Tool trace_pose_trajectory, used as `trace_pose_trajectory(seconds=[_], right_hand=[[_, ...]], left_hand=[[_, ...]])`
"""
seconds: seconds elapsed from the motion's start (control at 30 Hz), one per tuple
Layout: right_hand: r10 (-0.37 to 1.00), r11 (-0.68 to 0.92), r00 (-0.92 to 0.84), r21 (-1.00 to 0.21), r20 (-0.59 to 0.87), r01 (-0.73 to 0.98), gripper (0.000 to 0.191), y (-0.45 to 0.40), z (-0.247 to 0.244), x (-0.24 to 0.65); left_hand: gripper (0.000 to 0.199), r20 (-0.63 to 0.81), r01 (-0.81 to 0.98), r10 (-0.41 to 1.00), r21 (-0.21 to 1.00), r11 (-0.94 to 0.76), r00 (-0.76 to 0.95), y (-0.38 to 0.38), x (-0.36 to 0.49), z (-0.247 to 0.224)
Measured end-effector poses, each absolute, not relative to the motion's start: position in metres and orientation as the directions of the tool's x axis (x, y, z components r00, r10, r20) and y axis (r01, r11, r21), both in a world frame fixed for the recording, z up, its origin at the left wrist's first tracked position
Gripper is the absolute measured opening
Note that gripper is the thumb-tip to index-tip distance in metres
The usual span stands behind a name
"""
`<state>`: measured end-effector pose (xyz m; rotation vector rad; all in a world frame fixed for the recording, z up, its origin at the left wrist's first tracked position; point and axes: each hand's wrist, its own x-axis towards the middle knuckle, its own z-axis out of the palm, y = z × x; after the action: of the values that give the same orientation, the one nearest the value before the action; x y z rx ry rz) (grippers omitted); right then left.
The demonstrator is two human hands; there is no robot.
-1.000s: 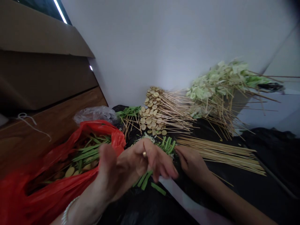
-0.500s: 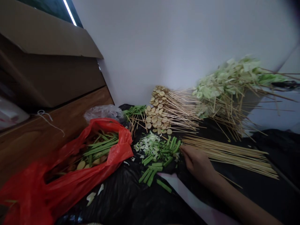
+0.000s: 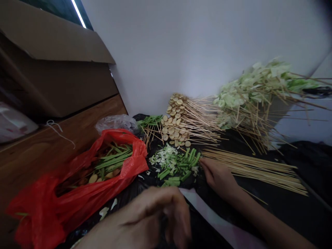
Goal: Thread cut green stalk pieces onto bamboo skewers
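My right hand (image 3: pixel 218 174) is closed in a pinch on a thin wooden skewer (image 3: pixel 182 150), whose tip shows beyond several cut green bean pieces (image 3: pixel 192 156) that appear threaded on it. My left hand (image 3: pixel 155 214) is large and slightly blurred in the foreground, its fingers bent downward with a gap beside the thumb; I see nothing between them. It hangs over the near end of a heap of loose green bean pieces (image 3: pixel 173 181). Chopped pale cabbage bits (image 3: pixel 166 155) lie just behind that heap.
Loose skewers (image 3: pixel 259 169) lie to the right. Behind are skewered potato slices (image 3: pixel 176 121), skewered green beans (image 3: pixel 153 121) and a tall pile of skewered cabbage leaves (image 3: pixel 251 86). A red plastic bag (image 3: pixel 140 155) of beans and potato slices stands left, before a cardboard box (image 3: pixel 64 86).
My left hand has come into view from below and now covers the nearest bean pieces. My right hand keeps its pinch in nearly the same place. The view shifts slightly.
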<state>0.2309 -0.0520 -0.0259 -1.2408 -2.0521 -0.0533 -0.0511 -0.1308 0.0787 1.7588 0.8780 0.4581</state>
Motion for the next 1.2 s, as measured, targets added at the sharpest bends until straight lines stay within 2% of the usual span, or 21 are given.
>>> trace_pose_trajectory(seconds=[0.1,0.2,0.3,0.33,0.4,0.5,0.67,0.73,0.93,1.13,1.2], right_hand=[[0.742,0.544,-0.282,-0.301,0.608,0.783,0.025,-0.052,-0.025,0.231],[0.751,0.541,-0.288,-0.304,0.594,0.784,0.025,-0.053,-0.024,0.230],[0.751,0.538,-0.285,-0.303,0.596,0.786,0.026,-0.054,-0.023,0.229],[0.749,0.538,-0.283,-0.301,0.599,0.787,0.026,-0.054,-0.022,0.229],[0.747,0.537,-0.282,-0.298,0.602,0.789,0.026,-0.054,-0.021,0.229],[0.756,0.533,-0.285,-0.303,0.589,0.790,0.027,-0.055,-0.020,0.229],[0.783,0.521,-0.293,-0.321,0.549,0.791,0.027,-0.054,-0.020,0.229],[0.790,0.517,-0.296,-0.322,0.537,0.793,0.026,-0.053,-0.021,0.230],[0.793,0.509,-0.289,-0.322,0.536,0.799,0.027,-0.051,-0.022,0.230],[0.817,0.474,-0.265,-0.336,0.512,0.814,0.026,-0.046,-0.022,0.235],[0.818,0.468,-0.255,-0.339,0.516,0.816,0.026,-0.045,-0.023,0.238]], left_hand=[[0.031,-0.087,0.625,0.856,0.721,-0.299,0.509,-0.110,-0.027,0.083],[0.033,-0.079,0.830,0.901,0.429,-0.356,0.427,-0.095,-0.021,0.057],[0.043,-0.090,0.929,0.931,0.146,-0.340,0.355,-0.089,-0.022,0.029],[0.045,-0.093,0.940,0.936,0.085,-0.331,0.339,-0.088,-0.022,0.023],[0.040,-0.117,0.938,0.931,0.040,-0.344,0.346,-0.087,-0.022,0.016],[0.027,-0.149,0.924,0.912,0.058,-0.379,0.383,-0.085,-0.021,0.013],[0.032,-0.173,0.930,0.915,0.031,-0.365,0.365,-0.079,-0.021,0.011],[0.031,-0.162,0.929,0.915,0.059,-0.366,0.370,-0.077,-0.022,0.014],[0.020,-0.020,0.858,0.892,0.284,-0.428,0.451,-0.058,-0.020,0.029],[0.020,-0.007,0.740,0.818,0.431,-0.517,0.575,-0.019,-0.001,0.029],[0.024,-0.072,0.670,0.742,0.492,-0.555,0.667,-0.011,0.000,0.027]])
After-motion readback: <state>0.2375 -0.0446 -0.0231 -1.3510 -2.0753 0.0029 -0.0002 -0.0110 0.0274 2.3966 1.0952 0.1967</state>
